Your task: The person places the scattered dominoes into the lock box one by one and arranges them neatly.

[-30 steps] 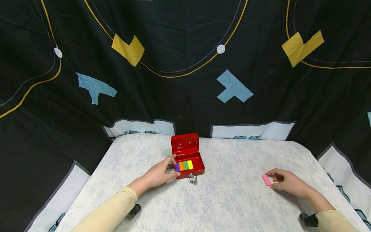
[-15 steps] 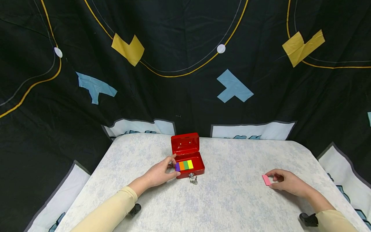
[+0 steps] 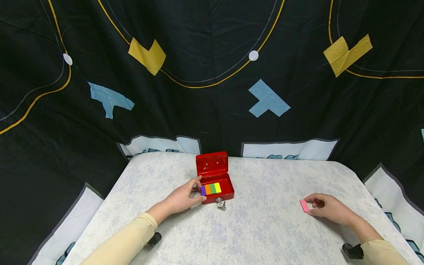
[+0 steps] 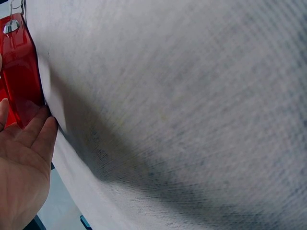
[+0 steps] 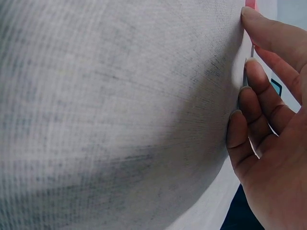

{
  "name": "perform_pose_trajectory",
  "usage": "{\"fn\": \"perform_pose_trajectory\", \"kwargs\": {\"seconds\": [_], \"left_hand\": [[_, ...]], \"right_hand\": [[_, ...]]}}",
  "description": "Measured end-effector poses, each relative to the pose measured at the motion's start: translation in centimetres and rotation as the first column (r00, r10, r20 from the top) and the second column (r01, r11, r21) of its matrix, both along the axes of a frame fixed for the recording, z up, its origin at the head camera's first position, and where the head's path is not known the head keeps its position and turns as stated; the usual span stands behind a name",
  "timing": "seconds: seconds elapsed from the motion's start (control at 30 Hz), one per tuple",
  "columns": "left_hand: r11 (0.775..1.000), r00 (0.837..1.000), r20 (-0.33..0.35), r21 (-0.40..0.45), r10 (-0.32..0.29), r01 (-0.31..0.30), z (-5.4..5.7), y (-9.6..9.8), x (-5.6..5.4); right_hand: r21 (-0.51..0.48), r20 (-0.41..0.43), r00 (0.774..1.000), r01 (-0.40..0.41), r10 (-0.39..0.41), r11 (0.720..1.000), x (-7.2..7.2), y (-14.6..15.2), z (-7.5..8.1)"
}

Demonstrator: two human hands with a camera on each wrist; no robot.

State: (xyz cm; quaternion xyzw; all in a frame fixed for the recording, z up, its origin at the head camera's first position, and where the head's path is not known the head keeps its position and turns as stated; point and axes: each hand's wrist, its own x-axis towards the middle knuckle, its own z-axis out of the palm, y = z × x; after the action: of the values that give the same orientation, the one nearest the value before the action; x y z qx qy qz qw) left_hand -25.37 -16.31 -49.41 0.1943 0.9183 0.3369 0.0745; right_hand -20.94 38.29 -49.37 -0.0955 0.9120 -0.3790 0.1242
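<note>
A red metal cash box [image 3: 226,186] stands on the table with its lid [image 3: 212,165] raised. Side by side in its left part lie flat blocks: purple [image 3: 203,190], orange [image 3: 207,189], green [image 3: 212,188] and yellow [image 3: 217,187]. My left hand [image 3: 181,197] grips the box's left end, thumb at the front corner and index finger near the back one; the left wrist view has other fingers against the outer wall. Far to the right, my right hand [image 3: 331,209] pinches a flat pink block [image 3: 304,206] between thumb and index finger, low over the table. Its other fingers are loosely bent.
A padlock with keys [image 3: 221,204] hangs at the box's front latch. The table [image 3: 258,228] has a pale mottled cloth. Behind it hangs a black curtain [image 3: 205,110] with yellow and blue patches. Dark wrist devices [image 3: 352,251] sit under the sleeves.
</note>
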Motion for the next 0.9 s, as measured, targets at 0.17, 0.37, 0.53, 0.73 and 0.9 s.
{"fn": "perform_pose_trajectory", "kwargs": {"seconds": [0.17,0.37,0.53,0.73,0.9], "left_hand": [[1.000,1.000,0.000,-0.001,-0.002,0.002,-0.02,-0.01,-0.01],[1.000,1.000,0.002,-0.005,-0.002,0.002,0.01,-0.02,-0.02],[1.000,1.000,0.003,-0.009,-0.002,0.002,0.10,-0.02,-0.03],[1.000,1.000,0.004,-0.009,-0.003,0.004,0.14,-0.02,-0.01],[1.000,1.000,0.006,-0.003,-0.007,0.007,0.14,-0.04,0.05]], "right_hand": [[0.006,0.016,1.000,0.020,-0.020,1.000,0.07,-0.12,0.08],[0.019,0.013,1.000,0.027,-0.027,0.999,0.00,-0.08,-0.02],[0.030,0.013,0.999,0.032,-0.032,0.999,-0.09,0.00,-0.22],[0.034,-0.001,1.000,0.024,-0.024,0.999,-0.10,0.00,-0.24],[0.033,0.005,1.000,0.024,-0.024,0.999,-0.05,-0.08,-0.15]]}}
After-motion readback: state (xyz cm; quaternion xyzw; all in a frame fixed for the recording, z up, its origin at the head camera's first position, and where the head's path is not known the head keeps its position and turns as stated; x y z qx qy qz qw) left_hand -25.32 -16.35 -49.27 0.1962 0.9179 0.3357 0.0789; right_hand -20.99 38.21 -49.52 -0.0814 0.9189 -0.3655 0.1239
